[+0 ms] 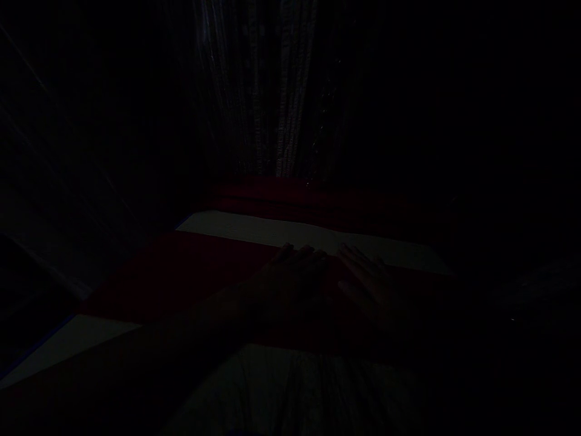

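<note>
The red sheet (pixel 181 272) lay flat across a pale surface (pixel 240 227), which showed beyond its far edge and again on the near side. The person's left hand (pixel 290 278) rested on it palm down, fingers somewhat spread, tips by the far edge. The right hand (pixel 370 281) lay just beside, its fingers reaching over that edge, slightly apart, thumb held off; neither hand appeared to pinch anything. The sheet was probably light and pliable, apt to slide or crease under uneven pressure; the dark hid whether it was fabric or paper. Its straight far edge seemed the best hold, taken at two well-separated points.
</note>
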The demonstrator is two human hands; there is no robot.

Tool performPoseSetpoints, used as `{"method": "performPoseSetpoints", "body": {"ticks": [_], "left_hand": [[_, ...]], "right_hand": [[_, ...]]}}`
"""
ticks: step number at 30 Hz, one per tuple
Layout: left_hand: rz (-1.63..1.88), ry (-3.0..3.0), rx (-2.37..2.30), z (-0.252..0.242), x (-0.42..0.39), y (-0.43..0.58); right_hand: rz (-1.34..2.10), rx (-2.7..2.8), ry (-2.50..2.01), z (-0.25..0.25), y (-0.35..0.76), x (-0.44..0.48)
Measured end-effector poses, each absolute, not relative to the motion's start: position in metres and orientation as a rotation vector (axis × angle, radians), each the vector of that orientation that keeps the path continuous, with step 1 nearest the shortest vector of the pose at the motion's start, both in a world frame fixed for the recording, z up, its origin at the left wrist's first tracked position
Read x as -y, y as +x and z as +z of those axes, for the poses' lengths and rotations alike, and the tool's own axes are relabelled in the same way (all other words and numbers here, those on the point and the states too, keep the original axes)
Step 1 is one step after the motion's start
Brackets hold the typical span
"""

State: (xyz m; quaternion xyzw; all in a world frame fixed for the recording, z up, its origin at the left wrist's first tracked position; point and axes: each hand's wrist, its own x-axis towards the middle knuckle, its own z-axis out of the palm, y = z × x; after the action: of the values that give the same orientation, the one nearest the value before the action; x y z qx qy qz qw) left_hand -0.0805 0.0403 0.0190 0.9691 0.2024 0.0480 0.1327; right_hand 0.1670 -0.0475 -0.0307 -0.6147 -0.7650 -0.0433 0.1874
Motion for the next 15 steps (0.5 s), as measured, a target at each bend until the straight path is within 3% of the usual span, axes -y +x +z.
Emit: {"method": "performPoseSetpoints", "body": {"ticks": [15], "left_hand": [[0.092,2.811,-0.624,0.0208,-0.0389,-0.0783]], "right_hand": [[-0.013,2.133,-1.805,-0.0291,0.1638,0.0468]]}}
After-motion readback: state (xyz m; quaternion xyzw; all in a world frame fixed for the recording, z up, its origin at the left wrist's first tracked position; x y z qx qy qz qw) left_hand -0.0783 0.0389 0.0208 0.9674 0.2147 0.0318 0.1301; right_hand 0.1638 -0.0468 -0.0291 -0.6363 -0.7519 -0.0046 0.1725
